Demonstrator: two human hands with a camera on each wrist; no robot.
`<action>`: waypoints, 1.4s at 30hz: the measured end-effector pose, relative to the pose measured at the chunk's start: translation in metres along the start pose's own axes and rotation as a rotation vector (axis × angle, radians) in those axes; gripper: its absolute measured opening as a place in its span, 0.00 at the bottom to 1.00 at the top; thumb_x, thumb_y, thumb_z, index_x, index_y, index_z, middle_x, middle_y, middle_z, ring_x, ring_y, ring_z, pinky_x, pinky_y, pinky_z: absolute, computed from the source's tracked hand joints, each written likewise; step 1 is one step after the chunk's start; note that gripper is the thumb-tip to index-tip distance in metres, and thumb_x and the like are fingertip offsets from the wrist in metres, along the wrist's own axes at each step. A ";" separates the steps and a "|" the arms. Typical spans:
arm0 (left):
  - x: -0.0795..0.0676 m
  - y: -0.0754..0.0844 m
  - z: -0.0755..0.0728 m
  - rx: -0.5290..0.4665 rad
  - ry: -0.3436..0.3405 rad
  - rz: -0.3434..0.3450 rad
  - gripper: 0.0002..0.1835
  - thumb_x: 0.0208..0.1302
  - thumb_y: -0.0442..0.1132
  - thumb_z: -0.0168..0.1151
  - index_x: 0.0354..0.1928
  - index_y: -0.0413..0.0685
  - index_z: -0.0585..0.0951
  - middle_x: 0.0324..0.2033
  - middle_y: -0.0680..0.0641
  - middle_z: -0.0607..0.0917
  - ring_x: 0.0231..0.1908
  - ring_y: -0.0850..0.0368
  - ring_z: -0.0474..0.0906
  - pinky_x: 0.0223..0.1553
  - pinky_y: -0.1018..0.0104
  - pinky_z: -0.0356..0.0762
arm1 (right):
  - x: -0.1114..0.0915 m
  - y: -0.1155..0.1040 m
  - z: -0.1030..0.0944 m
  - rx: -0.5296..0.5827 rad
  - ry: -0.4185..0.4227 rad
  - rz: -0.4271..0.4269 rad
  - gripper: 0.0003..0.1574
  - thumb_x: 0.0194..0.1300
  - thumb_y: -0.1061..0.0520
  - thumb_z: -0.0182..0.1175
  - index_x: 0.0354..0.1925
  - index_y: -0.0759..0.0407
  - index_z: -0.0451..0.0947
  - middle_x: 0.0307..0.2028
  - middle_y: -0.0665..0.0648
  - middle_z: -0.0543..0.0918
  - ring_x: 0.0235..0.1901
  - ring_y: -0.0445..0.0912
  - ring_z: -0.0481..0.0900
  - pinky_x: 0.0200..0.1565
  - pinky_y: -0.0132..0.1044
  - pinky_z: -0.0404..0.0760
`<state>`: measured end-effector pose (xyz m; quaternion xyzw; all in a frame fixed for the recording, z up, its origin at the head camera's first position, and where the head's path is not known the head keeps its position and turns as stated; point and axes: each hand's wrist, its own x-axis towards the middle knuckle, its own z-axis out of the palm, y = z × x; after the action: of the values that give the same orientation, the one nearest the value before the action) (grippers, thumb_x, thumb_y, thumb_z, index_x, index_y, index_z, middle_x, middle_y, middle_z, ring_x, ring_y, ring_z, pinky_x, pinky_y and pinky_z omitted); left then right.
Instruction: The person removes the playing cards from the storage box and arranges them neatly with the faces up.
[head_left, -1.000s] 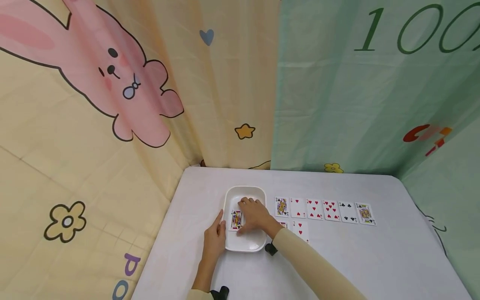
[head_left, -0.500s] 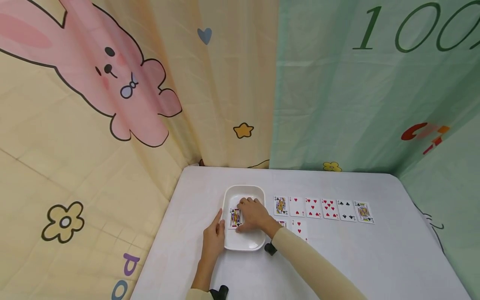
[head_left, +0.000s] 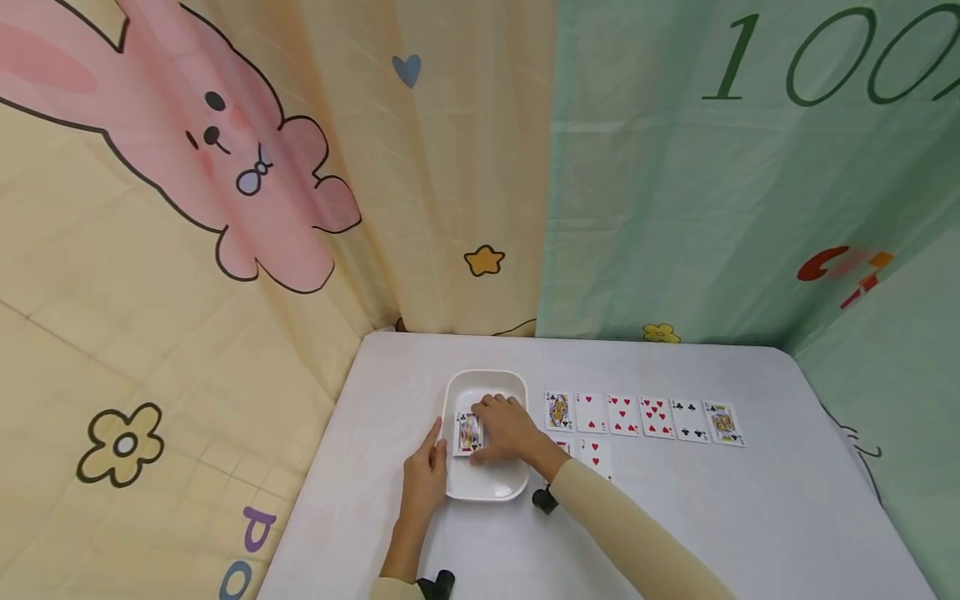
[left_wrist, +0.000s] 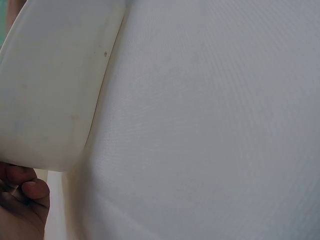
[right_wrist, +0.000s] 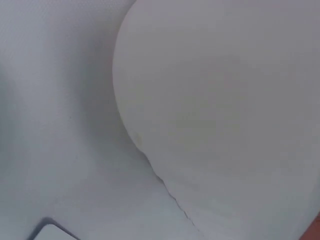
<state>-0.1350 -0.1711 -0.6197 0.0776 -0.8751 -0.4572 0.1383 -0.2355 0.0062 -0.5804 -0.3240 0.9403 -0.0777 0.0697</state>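
A white tray [head_left: 486,490] stands on the left half of the table. My left hand [head_left: 426,477] holds the tray's left wall. In the left wrist view its curled fingers [left_wrist: 35,190] meet the tray's edge. My right hand [head_left: 510,429] reaches into the tray over a face card [head_left: 468,433], fingers at the far edge and thumb at the near edge, gripping it. The hand covers the card's right part. Whether one card or a pile lies there, I cannot tell. In the right wrist view the tray's outer wall [right_wrist: 215,100] hides the hand's work.
Right of the tray, a row of several face-up cards runs from a queen [head_left: 558,412] to a king [head_left: 723,423]. Below the row lie a heart card [head_left: 596,458] and another card, partly hidden by my right forearm. Printed curtains [head_left: 480,167] rise behind the white table [head_left: 712,517].
The face card in the tray has shifted slightly left and away from me, showing a little more beside my right hand. My left hand stays at the tray, and the view drifts slightly.
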 end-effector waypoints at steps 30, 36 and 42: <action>-0.004 0.007 -0.004 -0.007 -0.042 -0.074 0.26 0.78 0.39 0.57 0.75 0.57 0.72 0.19 0.53 0.68 0.21 0.61 0.63 0.24 0.72 0.64 | -0.120 0.106 -0.042 0.168 0.285 0.169 0.56 0.47 0.26 0.76 0.67 0.52 0.76 0.62 0.57 0.79 0.62 0.55 0.75 0.64 0.58 0.74; -0.002 0.007 -0.004 -0.014 -0.042 -0.073 0.26 0.78 0.39 0.56 0.75 0.57 0.72 0.19 0.52 0.68 0.21 0.61 0.62 0.24 0.73 0.63 | -0.160 0.132 -0.035 0.154 0.288 0.236 0.54 0.45 0.31 0.80 0.64 0.56 0.78 0.59 0.59 0.79 0.60 0.57 0.76 0.62 0.59 0.75; -0.002 0.008 -0.002 -0.011 -0.049 -0.083 0.27 0.78 0.39 0.57 0.75 0.58 0.71 0.20 0.52 0.68 0.22 0.61 0.63 0.24 0.73 0.64 | -0.194 0.153 -0.022 0.119 0.237 0.309 0.54 0.43 0.33 0.81 0.62 0.59 0.79 0.58 0.63 0.80 0.59 0.61 0.76 0.60 0.62 0.75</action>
<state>-0.1329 -0.1680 -0.6124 0.1020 -0.8716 -0.4693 0.0982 -0.1794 0.2482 -0.5721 -0.1598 0.9741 -0.1594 -0.0114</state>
